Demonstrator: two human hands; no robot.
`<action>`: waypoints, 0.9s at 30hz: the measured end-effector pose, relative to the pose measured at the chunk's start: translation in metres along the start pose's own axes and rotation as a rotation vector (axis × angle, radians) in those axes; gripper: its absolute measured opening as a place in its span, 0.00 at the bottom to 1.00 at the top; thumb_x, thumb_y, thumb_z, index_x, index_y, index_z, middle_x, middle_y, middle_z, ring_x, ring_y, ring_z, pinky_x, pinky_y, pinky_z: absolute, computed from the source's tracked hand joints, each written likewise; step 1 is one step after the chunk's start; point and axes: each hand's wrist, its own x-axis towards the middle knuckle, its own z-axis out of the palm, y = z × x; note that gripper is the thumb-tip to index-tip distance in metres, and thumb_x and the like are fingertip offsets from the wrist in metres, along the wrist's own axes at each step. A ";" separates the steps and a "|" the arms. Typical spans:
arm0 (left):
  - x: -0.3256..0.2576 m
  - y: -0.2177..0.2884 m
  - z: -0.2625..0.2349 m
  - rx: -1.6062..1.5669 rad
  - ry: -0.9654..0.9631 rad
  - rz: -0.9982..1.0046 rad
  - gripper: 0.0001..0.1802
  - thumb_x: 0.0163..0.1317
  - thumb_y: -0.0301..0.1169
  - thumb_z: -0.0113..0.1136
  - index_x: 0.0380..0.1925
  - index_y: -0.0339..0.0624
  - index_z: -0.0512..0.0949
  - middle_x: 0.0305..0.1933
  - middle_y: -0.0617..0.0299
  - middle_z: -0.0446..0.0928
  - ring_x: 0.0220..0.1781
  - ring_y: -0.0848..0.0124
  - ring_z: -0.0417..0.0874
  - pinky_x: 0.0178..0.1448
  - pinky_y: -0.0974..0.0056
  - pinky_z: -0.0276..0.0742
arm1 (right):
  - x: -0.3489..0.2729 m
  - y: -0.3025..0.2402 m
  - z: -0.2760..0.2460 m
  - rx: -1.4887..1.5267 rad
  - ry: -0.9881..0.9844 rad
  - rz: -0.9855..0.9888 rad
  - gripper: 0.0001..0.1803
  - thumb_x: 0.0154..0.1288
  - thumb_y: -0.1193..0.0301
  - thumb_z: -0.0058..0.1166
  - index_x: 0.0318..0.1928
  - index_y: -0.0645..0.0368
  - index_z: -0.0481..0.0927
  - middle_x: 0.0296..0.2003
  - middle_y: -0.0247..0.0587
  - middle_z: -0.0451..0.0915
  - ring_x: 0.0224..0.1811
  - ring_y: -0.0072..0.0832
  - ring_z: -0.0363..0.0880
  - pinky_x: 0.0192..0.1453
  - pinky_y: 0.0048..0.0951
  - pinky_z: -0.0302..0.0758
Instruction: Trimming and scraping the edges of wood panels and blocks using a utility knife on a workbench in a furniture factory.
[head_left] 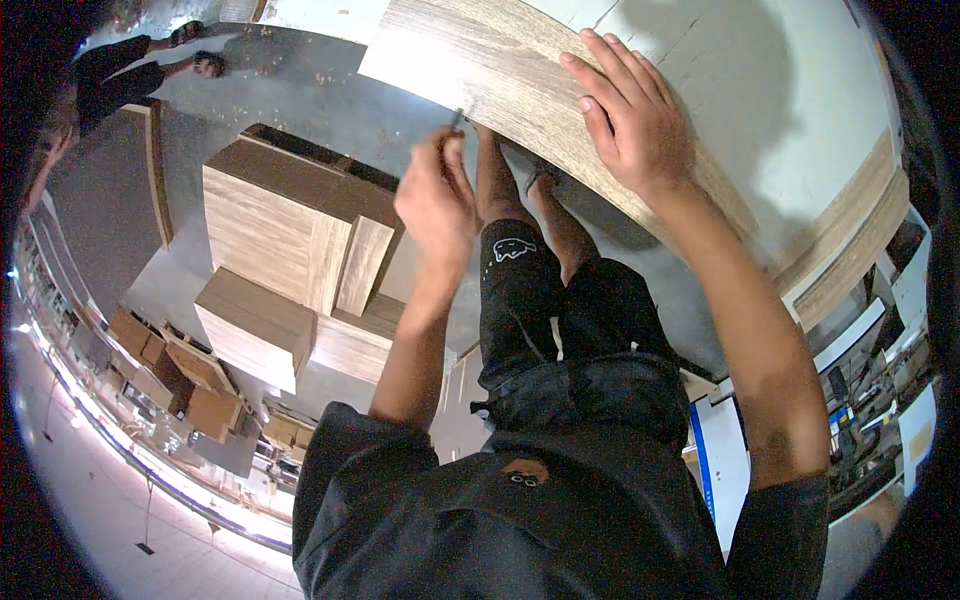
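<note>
A long wood-grain board [530, 85] lies across a pale work surface [725, 60] in front of me. Its left end shines with glare. My right hand [640, 130] lies on the board with fingers stretched out and its palm down. Close to the board's near edge, my left hand [437, 195] is closed in a pinch. From its fingertips a short, thin dark piece [458, 118] sticks up toward the edge; its kind is too small and blurred to tell. I cannot tell whether it touches the board.
On the grey floor [300, 85] to my left stand wood-grain cabinet pieces [260, 235]. Another person [110, 62] is at the upper left, beside a brown panel [105, 175]. More wood-grain strips [850, 225] lie at the right, near a cluttered heap [865, 430].
</note>
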 end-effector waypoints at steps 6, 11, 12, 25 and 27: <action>0.030 -0.009 0.005 0.303 -0.162 0.031 0.16 0.78 0.42 0.55 0.36 0.44 0.80 0.26 0.50 0.84 0.25 0.50 0.86 0.28 0.52 0.79 | -0.001 0.001 0.000 0.008 -0.001 0.006 0.29 0.67 0.70 0.58 0.69 0.46 0.75 0.74 0.42 0.69 0.75 0.44 0.68 0.78 0.48 0.64; 0.090 -0.029 -0.020 0.352 0.160 -0.012 0.18 0.78 0.45 0.55 0.32 0.46 0.82 0.21 0.51 0.81 0.22 0.51 0.85 0.25 0.51 0.78 | 0.000 -0.004 0.000 0.029 0.012 -0.008 0.29 0.67 0.70 0.59 0.69 0.47 0.76 0.74 0.43 0.69 0.74 0.45 0.68 0.78 0.48 0.64; 0.085 -0.030 -0.021 0.358 0.165 -0.013 0.18 0.78 0.45 0.55 0.32 0.46 0.82 0.21 0.51 0.81 0.22 0.51 0.85 0.25 0.51 0.78 | 0.001 -0.005 -0.001 0.025 -0.004 -0.001 0.29 0.67 0.70 0.58 0.69 0.47 0.76 0.74 0.43 0.69 0.74 0.45 0.68 0.78 0.48 0.64; 0.126 -0.071 -0.023 -0.001 0.332 -0.009 0.20 0.79 0.41 0.54 0.33 0.38 0.83 0.25 0.52 0.84 0.25 0.59 0.86 0.31 0.56 0.78 | 0.007 -0.006 -0.007 0.056 -0.046 -0.004 0.30 0.66 0.70 0.59 0.70 0.52 0.74 0.74 0.49 0.67 0.75 0.51 0.66 0.78 0.51 0.63; 0.099 -0.076 -0.011 -0.141 0.297 0.007 0.19 0.80 0.37 0.53 0.31 0.36 0.81 0.26 0.53 0.83 0.26 0.64 0.83 0.33 0.59 0.77 | 0.007 -0.005 -0.008 0.062 -0.055 -0.005 0.31 0.66 0.70 0.60 0.70 0.53 0.74 0.74 0.50 0.67 0.75 0.52 0.66 0.77 0.51 0.63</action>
